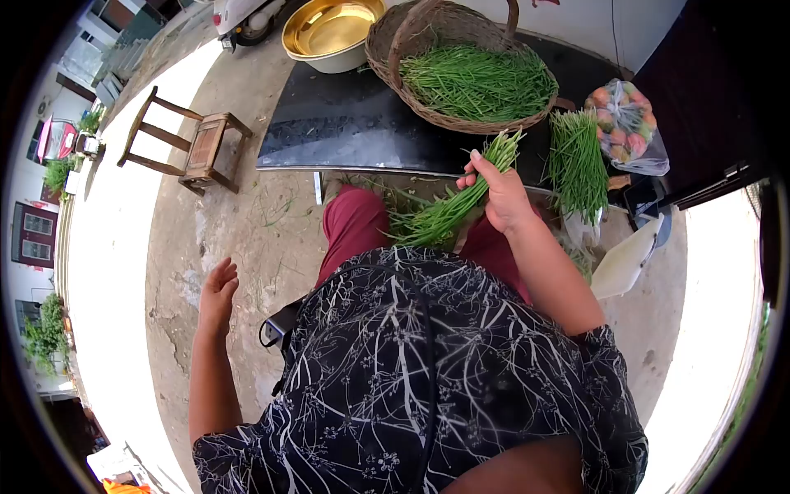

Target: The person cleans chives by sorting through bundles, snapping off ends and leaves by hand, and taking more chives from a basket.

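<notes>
My right hand (504, 198) is closed around a bunch of long thin green stalks (444, 212). Their paler ends stick up past my thumb, and the leafy ends hang over my lap. Out to the left, away from the table, my left hand (219, 290) is held over the floor with loosely bent fingers and nothing in it. A wicker basket (429, 115) with an arched handle stands on the black table (346, 132), heaped with green stalks (477, 78). Another bundle of stalks (578, 160) lies at the table's right edge.
A gold-coloured basin (333, 29) sits behind the table's left end. At right is a clear plastic bag of round reddish fruit (624, 123), with a white chair-like panel (629, 259) below. A wooden chair (202, 152) stands left. Loose green scraps litter the concrete floor (271, 214).
</notes>
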Available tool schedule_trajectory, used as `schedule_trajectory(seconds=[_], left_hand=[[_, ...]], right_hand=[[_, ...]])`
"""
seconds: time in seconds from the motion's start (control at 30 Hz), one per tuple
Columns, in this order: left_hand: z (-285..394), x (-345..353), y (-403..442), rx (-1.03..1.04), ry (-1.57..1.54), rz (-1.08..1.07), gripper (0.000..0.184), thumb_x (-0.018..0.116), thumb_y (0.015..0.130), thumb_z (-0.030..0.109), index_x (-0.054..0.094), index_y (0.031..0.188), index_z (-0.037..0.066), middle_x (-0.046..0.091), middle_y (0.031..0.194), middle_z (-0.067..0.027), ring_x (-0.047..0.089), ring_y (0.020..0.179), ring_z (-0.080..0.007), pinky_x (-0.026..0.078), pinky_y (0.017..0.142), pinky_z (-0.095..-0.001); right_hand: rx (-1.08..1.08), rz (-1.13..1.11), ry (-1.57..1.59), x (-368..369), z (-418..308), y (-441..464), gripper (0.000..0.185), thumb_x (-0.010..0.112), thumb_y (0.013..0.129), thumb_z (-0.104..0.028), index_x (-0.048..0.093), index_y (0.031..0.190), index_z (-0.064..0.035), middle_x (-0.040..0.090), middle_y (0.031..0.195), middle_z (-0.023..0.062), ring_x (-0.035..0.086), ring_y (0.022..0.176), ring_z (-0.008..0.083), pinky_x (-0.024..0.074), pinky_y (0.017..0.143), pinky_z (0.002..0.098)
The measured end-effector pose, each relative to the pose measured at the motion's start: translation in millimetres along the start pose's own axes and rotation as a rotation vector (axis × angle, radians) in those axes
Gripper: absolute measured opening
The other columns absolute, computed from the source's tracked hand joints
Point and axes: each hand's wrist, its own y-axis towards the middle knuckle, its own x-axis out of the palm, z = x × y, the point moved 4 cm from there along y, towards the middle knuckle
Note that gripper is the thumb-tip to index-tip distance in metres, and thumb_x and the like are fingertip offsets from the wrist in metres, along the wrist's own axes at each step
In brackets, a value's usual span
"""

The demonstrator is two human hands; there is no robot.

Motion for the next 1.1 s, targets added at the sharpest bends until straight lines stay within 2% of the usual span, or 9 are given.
schedule_trajectory(seconds=[0.2, 0.33, 0.5, 0.63, 0.7, 0.83, 0.9, 0.93, 1.1], left_hand=[[126, 115, 39, 0.258, -0.152, -0.528, 0.05, 0.057, 0.08, 0.009, 0.04, 0.126, 0.003, 0.051, 0.118, -0.0129, 0.047, 0.112, -0.0211, 0.033, 0.097, -0.033], [172, 201, 40, 0.274, -0.186, -0.927, 0.082, 0.065, 0.074, 0.006, 0.013, 0.137, 0.003, 0.028, 0.137, -0.0164, 0.032, 0.124, -0.0249, 0.029, 0.1, -0.0355], [205, 262, 23, 0.436, -0.305, -1.083, 0.07, 0.068, 0.068, 0.004, 0.031, 0.127, 0.001, 0.042, 0.123, -0.0105, 0.041, 0.115, -0.0208, 0.036, 0.093, -0.0327], [197, 275, 24, 0.363, -0.393, -1.03, 0.044, 0.065, 0.071, 0.004, 0.045, 0.11, 0.002, 0.053, 0.1, -0.0068, 0.053, 0.093, -0.0181, 0.044, 0.081, -0.0313], [188, 278, 26, 0.179, -0.531, -1.076, 0.024, 0.062, 0.074, 0.005, 0.053, 0.096, 0.003, 0.055, 0.078, -0.0049, 0.055, 0.07, -0.0165, 0.048, 0.07, -0.0306], [181, 260, 29, 0.15, -0.673, -1.026, 0.008, 0.059, 0.078, 0.006, 0.055, 0.085, 0.004, 0.051, 0.064, -0.0033, 0.052, 0.057, -0.0154, 0.048, 0.064, -0.0326], [178, 253, 27, 0.162, -0.7, -1.019, 0.007, 0.058, 0.079, 0.006, 0.055, 0.085, 0.004, 0.051, 0.062, -0.0028, 0.052, 0.057, -0.0148, 0.048, 0.064, -0.034], [178, 249, 25, 0.152, -0.715, -1.008, 0.005, 0.058, 0.08, 0.004, 0.055, 0.084, 0.004, 0.051, 0.064, -0.0021, 0.052, 0.057, -0.0139, 0.048, 0.063, -0.0338], [165, 247, 15, 0.158, -0.729, -1.0, 0.01, 0.06, 0.077, 0.001, 0.055, 0.084, 0.005, 0.053, 0.067, -0.0015, 0.052, 0.057, -0.0127, 0.048, 0.061, -0.0311]], right_hand=[[-0.102, -0.149, -0.31, 20, -20, 3, 0.027, 0.058, 0.084, -0.03, 0.061, 0.086, -0.0035, 0.056, 0.083, 0.001, 0.048, 0.083, 0.0101, 0.0381, 0.076, 0.0257], [-0.132, -0.282, -0.346, 54, -31, -6, 0.043, 0.058, 0.083, -0.029, 0.049, 0.113, 0.0007, 0.057, 0.091, 0.0038, 0.05, 0.09, 0.0115, 0.0399, 0.081, 0.0257], [-0.28, -0.272, -0.464, 84, -32, -12, 0.063, 0.062, 0.079, -0.035, 0.039, 0.123, 0.0036, 0.049, 0.118, 0.0141, 0.046, 0.111, 0.0217, 0.0344, 0.095, 0.0303], [-0.736, -0.046, -1.044, 101, -43, -17, 0.068, 0.068, 0.069, -0.039, 0.045, 0.119, 0.0025, 0.042, 0.125, 0.0219, 0.039, 0.118, 0.0332, 0.0325, 0.097, 0.0356], [-0.547, -0.146, -1.097, 104, -48, -29, 0.059, 0.069, 0.069, -0.034, 0.051, 0.113, 0.0026, 0.041, 0.125, 0.0205, 0.046, 0.111, 0.0299, 0.0387, 0.09, 0.0348], [-0.449, -0.197, -0.938, 96, -43, -39, 0.039, 0.069, 0.071, -0.022, 0.059, 0.1, 0.0026, 0.052, 0.111, 0.0154, 0.055, 0.096, 0.0199, 0.0477, 0.075, 0.0308], [-0.186, -0.127, -0.403, 85, -25, -37, 0.028, 0.067, 0.073, -0.015, 0.059, 0.093, 0.0024, 0.059, 0.09, 0.0077, 0.056, 0.084, 0.0105, 0.0483, 0.064, 0.0251], [-0.383, -0.053, -0.449, 86, -26, -39, 0.018, 0.065, 0.075, -0.013, 0.06, 0.085, 0.0003, 0.06, 0.077, 0.0021, 0.054, 0.077, 0.0076, 0.0443, 0.06, 0.0231], [-0.597, -0.004, -0.655, 105, -32, -53, 0.01, 0.064, 0.074, -0.011, 0.063, 0.081, -0.0037, 0.059, 0.077, 0.0, 0.047, 0.066, 0.0065, 0.0362, 0.057, 0.0208]])
